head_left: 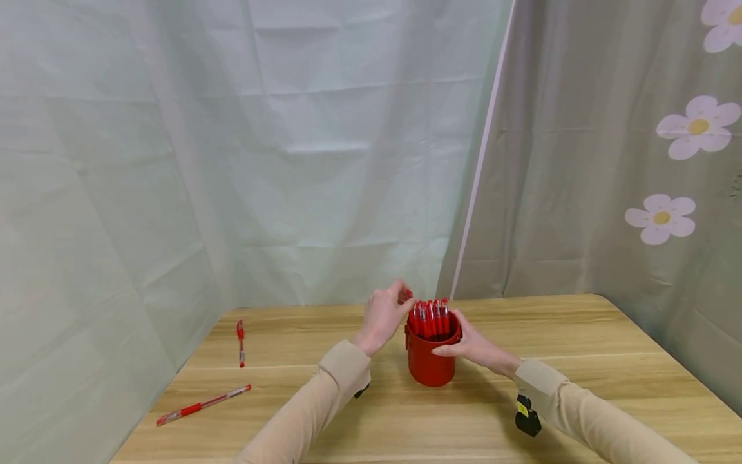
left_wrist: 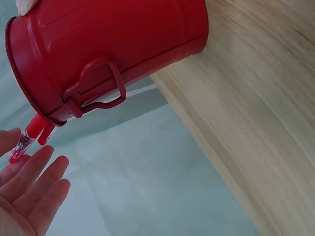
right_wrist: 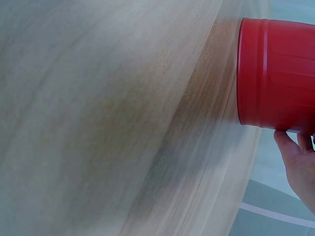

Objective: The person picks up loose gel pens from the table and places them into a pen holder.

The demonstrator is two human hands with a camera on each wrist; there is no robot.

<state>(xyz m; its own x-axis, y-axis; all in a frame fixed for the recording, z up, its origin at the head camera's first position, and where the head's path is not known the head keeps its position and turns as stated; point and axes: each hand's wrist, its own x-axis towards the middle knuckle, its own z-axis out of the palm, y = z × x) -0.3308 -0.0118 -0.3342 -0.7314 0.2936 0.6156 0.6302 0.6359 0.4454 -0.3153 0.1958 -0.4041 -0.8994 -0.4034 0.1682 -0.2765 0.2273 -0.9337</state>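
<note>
A red metal bucket (head_left: pixel 431 364) with a side handle (left_wrist: pixel 106 83) stands on the wooden table, several red pens (head_left: pixel 431 319) upright inside it. My left hand (head_left: pixel 384 312) is at the left of its rim and pinches the clear, red-tipped end of a red pen (left_wrist: pixel 23 141) between thumb and fingers. The pen's lower part is hidden behind the bucket wall in the left wrist view. From the right, my right hand (head_left: pixel 472 345) grips the bucket near the rim, thumb across the front. Its fingers (right_wrist: pixel 289 147) lie along the bucket's side in the right wrist view.
Two more pens lie on the table's left side: a red pen (head_left: pixel 240 343) near the back left and a clear-barrelled pen with a red grip (head_left: pixel 203 405) nearer the front. Pale curtains (head_left: pixel 324 161) hang right behind the table (head_left: pixel 556 335).
</note>
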